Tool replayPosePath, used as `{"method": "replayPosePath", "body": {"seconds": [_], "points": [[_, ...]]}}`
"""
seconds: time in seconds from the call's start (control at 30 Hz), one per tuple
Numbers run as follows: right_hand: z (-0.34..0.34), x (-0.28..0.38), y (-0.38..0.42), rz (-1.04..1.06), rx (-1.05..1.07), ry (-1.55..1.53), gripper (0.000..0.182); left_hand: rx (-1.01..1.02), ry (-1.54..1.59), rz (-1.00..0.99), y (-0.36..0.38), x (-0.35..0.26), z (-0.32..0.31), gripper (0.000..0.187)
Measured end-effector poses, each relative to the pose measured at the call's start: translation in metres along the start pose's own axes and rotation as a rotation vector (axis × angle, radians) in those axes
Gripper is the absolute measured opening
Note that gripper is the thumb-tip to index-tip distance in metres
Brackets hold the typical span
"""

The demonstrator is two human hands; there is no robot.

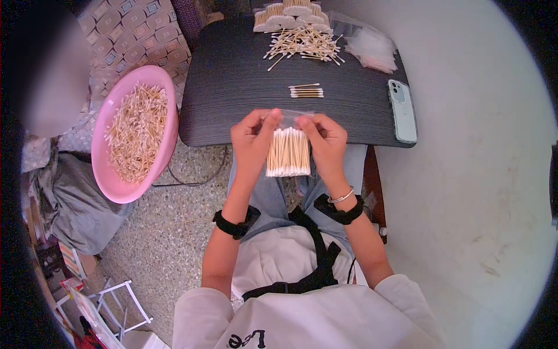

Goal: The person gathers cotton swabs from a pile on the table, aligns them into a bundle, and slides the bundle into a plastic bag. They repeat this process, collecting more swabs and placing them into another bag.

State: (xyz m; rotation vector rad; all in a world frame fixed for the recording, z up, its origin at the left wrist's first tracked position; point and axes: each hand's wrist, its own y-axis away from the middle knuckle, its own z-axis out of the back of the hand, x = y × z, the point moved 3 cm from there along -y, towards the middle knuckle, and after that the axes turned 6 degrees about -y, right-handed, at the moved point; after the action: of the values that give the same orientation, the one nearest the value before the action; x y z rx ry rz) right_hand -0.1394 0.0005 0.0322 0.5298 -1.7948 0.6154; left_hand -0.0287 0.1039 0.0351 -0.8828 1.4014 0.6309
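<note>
Between my hands, just off the table's near edge, hangs a clear plastic bag of cotton swabs (288,152). The swabs stand side by side in it, with white tips at top and bottom. My left hand (254,135) pinches the bag's upper left corner between thumb and fingers. At the upper right corner, my right hand (325,138) grips it the same way. Several loose cotton swabs (306,91) lie in a small row on the dark table (232,81) beyond my hands.
A heap of swabs (305,44) lies at the table's far side, before stacked swab bundles (293,13). Empty plastic bags (372,49) and a phone (402,110) are at the right. A pink basin (102,157) of swabs stands left. A wall (465,145) closes the right side.
</note>
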Motion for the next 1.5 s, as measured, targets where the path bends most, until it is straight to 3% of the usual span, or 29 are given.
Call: {"method": "replayPosePath", "body": {"seconds": [0.13, 0.23, 0.43, 0.53, 0.63, 0.93, 1.03, 1.23, 1.33, 1.5], "points": [[-0.002, 0.002, 0.0, 0.034, 0.006, -0.042, 0.014, -0.007, 0.123, 0.076, 0.004, -0.001, 0.0, 0.013], [-0.003, -0.002, -0.003, 0.114, 0.038, -0.056, 0.013, -0.017, 0.06, -0.096, 0.0, 0.001, 0.003, 0.012], [-0.005, -0.005, 0.0, 0.066, -0.043, 0.006, 0.015, -0.105, -0.055, -0.121, 0.002, -0.003, 0.0, 0.014], [-0.007, -0.004, -0.001, 0.112, -0.061, 0.052, 0.017, -0.115, 0.096, 0.027, 0.005, 0.003, -0.005, 0.017], [-0.006, -0.003, -0.001, 0.093, -0.046, 0.081, 0.019, -0.128, -0.025, 0.005, 0.006, 0.0, -0.004, 0.021], [-0.003, -0.012, 0.003, -0.017, -0.024, -0.005, 0.018, -0.033, 0.04, 0.033, 0.005, 0.009, -0.003, 0.023], [-0.004, -0.013, 0.003, 0.017, -0.017, -0.036, 0.016, -0.047, 0.218, 0.086, 0.003, 0.008, -0.005, 0.022], [-0.005, -0.014, 0.002, -0.016, 0.019, -0.085, 0.015, 0.32, -0.062, 0.329, 0.01, 0.025, 0.003, 0.023], [-0.006, -0.015, 0.003, -0.076, 0.068, -0.099, 0.018, 0.267, 0.062, 0.281, 0.011, 0.022, 0.004, 0.022], [-0.008, -0.009, 0.003, -0.154, 0.156, -0.161, 0.02, 0.194, 0.146, 0.006, 0.007, 0.008, -0.003, 0.021]]}}
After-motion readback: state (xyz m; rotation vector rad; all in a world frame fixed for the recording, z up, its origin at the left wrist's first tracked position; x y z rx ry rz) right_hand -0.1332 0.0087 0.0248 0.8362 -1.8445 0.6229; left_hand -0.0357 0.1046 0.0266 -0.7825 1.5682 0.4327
